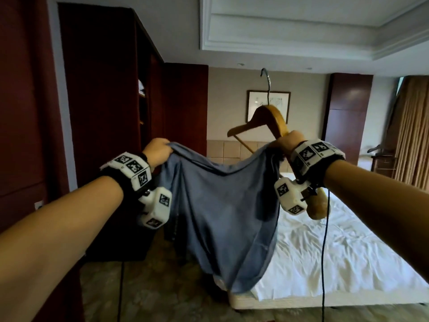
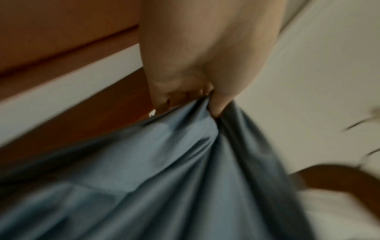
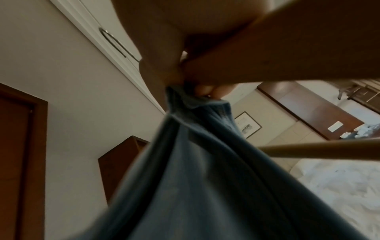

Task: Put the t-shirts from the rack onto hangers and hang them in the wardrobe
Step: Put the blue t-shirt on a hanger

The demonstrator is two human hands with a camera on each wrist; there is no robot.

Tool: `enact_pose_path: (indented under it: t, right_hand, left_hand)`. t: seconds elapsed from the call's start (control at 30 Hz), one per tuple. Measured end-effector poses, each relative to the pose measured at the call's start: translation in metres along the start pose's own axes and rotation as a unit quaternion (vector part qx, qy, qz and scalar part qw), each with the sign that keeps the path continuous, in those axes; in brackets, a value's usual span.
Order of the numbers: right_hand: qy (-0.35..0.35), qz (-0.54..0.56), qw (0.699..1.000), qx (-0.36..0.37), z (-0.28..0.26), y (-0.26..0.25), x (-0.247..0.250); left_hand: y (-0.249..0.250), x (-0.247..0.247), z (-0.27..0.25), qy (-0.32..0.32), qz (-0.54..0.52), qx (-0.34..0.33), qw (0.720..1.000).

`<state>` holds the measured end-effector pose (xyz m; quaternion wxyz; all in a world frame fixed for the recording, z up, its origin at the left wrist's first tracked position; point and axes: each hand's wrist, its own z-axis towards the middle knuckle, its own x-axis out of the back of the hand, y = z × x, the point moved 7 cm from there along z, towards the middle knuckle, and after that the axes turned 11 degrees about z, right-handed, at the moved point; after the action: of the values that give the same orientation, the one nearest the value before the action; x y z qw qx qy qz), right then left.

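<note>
A blue-grey t-shirt (image 1: 222, 205) hangs spread between my two raised hands. My left hand (image 1: 157, 151) grips one top edge of it; the left wrist view shows the fingers (image 2: 185, 97) bunched on the t-shirt (image 2: 164, 170). My right hand (image 1: 287, 141) holds the other edge together with a wooden hanger (image 1: 267, 119), whose metal hook points up. In the right wrist view the fingers (image 3: 207, 89) pinch the t-shirt (image 3: 205, 162) against the hanger (image 3: 267, 53), whose lower bar crosses at the right. The dark wooden wardrobe (image 1: 104, 89) stands open at the left.
A bed with a white sheet (image 1: 336, 252) lies ahead to the right, its corner under the shirt. Patterned carpet (image 1: 151, 287) covers the floor. Curtains (image 1: 411, 135) hang at the far right. A framed picture (image 1: 257, 105) is on the back wall. Cables dangle from both wrists.
</note>
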<state>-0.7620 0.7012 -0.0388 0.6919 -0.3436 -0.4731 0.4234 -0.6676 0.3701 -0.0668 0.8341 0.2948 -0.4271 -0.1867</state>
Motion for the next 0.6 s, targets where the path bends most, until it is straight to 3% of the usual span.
enact_pose_path:
  t: [0.17, 0.27, 0.47, 0.53, 0.6]
  right_hand:
    - [-0.118, 0.068, 0.990, -0.031, -0.028, -0.003, -0.036]
    - [-0.155, 0.102, 0.983, -0.008, -0.046, -0.010, -0.052]
    - [-0.244, 0.162, 0.955, 0.038, -0.070, -0.026, -0.092]
    - [-0.245, 0.214, 0.945, 0.020, -0.072, -0.026, -0.101]
    - [-0.205, 0.202, 0.958, 0.018, -0.068, -0.025, -0.100]
  left_hand:
    - [0.041, -0.021, 0.001, -0.037, -0.041, -0.017, 0.998]
    - [0.063, -0.037, -0.002, -0.062, -0.048, -0.033, 0.996]
    - [0.106, -0.044, -0.008, -0.031, -0.017, -0.106, 0.994]
    - [0.115, -0.042, -0.008, -0.012, 0.014, -0.134, 0.991]
    - [0.115, -0.039, -0.006, -0.013, 0.044, -0.148, 0.988]
